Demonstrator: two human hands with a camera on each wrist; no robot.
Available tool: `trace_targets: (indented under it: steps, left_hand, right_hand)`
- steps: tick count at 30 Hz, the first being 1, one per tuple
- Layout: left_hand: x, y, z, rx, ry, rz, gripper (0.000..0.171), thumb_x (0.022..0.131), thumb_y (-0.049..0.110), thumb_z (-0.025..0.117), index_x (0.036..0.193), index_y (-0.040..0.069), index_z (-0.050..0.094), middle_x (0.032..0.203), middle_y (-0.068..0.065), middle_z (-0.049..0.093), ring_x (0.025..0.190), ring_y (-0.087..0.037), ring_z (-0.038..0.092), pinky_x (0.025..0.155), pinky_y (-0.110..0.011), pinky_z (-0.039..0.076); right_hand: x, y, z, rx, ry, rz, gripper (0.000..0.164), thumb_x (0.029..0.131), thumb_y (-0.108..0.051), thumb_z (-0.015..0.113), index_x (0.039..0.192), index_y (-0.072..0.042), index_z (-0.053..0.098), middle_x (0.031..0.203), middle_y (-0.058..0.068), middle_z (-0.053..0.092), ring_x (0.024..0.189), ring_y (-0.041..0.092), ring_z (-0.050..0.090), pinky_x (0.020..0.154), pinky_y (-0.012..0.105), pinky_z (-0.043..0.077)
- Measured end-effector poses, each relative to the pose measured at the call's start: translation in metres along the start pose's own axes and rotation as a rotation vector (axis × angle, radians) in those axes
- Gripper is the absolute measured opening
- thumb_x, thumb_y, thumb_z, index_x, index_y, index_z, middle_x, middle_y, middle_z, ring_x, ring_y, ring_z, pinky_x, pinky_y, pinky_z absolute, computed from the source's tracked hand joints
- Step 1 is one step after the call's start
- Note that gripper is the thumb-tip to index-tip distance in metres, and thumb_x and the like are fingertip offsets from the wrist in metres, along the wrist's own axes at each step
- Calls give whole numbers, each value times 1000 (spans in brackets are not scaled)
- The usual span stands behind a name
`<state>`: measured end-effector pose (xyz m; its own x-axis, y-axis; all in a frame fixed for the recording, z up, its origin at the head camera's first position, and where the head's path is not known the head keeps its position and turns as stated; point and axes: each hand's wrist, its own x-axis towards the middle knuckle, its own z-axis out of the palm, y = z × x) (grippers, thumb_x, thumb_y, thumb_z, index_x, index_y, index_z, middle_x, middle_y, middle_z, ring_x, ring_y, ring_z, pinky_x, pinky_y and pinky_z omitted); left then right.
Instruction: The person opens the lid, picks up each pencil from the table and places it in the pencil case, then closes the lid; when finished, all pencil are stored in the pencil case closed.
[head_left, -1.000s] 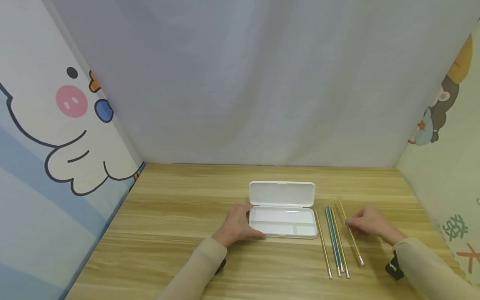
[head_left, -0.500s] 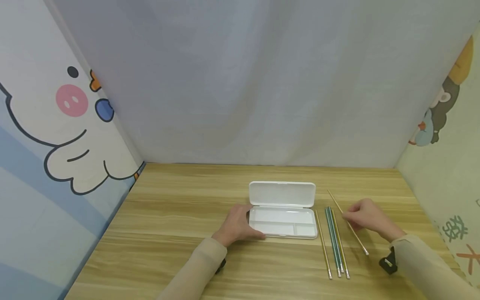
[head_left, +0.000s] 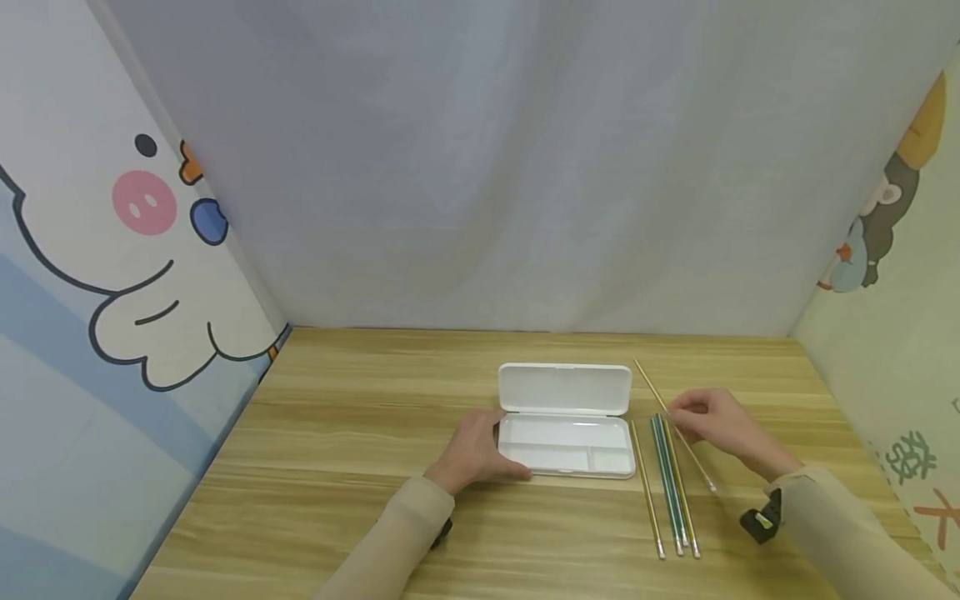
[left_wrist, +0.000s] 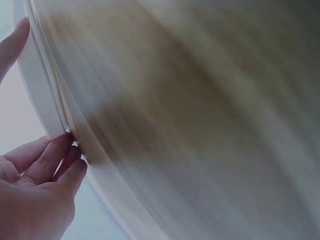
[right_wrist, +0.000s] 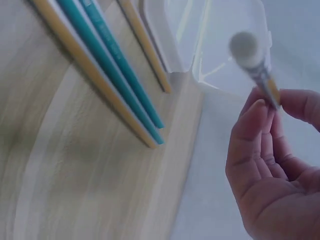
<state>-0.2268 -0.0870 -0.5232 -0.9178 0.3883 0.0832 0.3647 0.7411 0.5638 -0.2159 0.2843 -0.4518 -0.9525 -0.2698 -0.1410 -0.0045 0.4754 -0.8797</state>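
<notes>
Right fingers [right_wrist: 248, 125] pinch a yellow pencil [right_wrist: 262, 76] near mid-length; left fingers [left_wrist: 51, 157] grip a white case [head_left: 551, 432] by one end.

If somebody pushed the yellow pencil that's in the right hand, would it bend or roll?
The yellow pencil would probably stay stiff: it looks straight, without sagging. It's likely light, since the right hand holds it up with just a fingertip pinch. Laid down, it might roll, because its eraser end looks round.

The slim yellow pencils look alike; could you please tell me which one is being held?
The slim yellow pencil pinched by the right hand; the other two lie flanking the two green pencils.
</notes>
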Motion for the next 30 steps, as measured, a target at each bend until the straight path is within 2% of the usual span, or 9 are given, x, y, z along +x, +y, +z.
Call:
trace_targets:
  steps: [6,14,21,30]
  left_hand:
    - [-1,0,0,-10,7,2,87,52,56,88,119,7,63,111,-2,64,104,-21,55,93,-38,43]
    - [0,1,-1,8,9,13,83,51,57,87,115,8,65,106,1,65,99,-18,56,91,-36,44]
    - [0,3,-3,16,6,5,84,51,56,88,116,7,64,108,-1,65,102,-19,56,92,-36,43]
    - [1,2,-2,12,13,21,85,50,56,88,115,7,65,107,-1,65,101,-19,56,92,-37,43]
  right_hand:
    - [4,-11,3,3,-22,-40,35,93,-17,62,110,13,57,97,21,65,85,34,62,71,33,53]
    - [14,-17,14,-6,-88,-80,28,93,-12,62,105,13,59,86,19,64,75,28,61,68,34,53]
    - [27,-19,34,-51,-138,-155,21,91,-10,64,98,9,64,79,14,64,68,22,59,58,31,51]
    - [43,-22,58,-136,-168,-204,11,88,-8,67,90,3,66,74,10,64,65,18,58,55,29,49]
